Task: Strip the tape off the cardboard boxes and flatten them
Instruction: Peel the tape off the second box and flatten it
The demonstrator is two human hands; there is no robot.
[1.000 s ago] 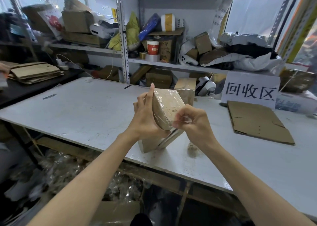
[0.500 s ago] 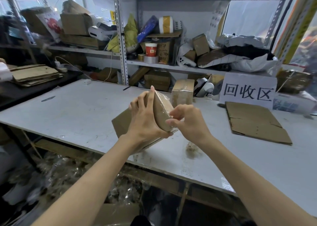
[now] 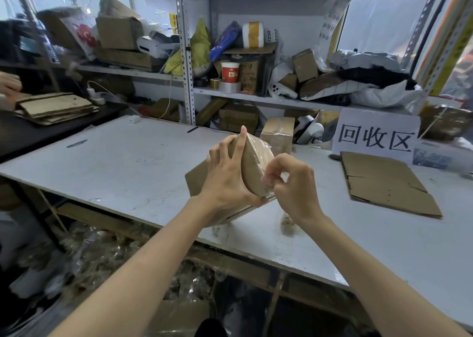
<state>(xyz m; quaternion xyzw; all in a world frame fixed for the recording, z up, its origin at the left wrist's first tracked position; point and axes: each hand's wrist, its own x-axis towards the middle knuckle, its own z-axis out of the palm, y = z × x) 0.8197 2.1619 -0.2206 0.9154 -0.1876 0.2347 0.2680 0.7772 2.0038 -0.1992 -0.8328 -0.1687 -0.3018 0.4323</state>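
A small brown cardboard box (image 3: pixel 254 165) wrapped in clear tape is held tilted above the white table (image 3: pixel 122 167). My left hand (image 3: pixel 226 180) grips its left side, with the fingers spread up along one face. My right hand (image 3: pixel 291 183) pinches the tape at the box's right edge with thumb and fingers. A second taped box (image 3: pixel 277 134) stands behind it on the table. A flattened cardboard sheet (image 3: pixel 384 183) lies to the right.
A white sign with black characters (image 3: pixel 375 134) leans at the back right. Metal shelves (image 3: pixel 186 55) crammed with boxes, bags and tape rolls line the rear. Flattened cardboard is stacked (image 3: pixel 53 107) on a black table at left, near another person's hand (image 3: pixel 9 84). Tape scraps lie under the table.
The box has been turned in my hands, so more of its brown side shows at the left. My right hand has shifted slightly along the box's right edge.
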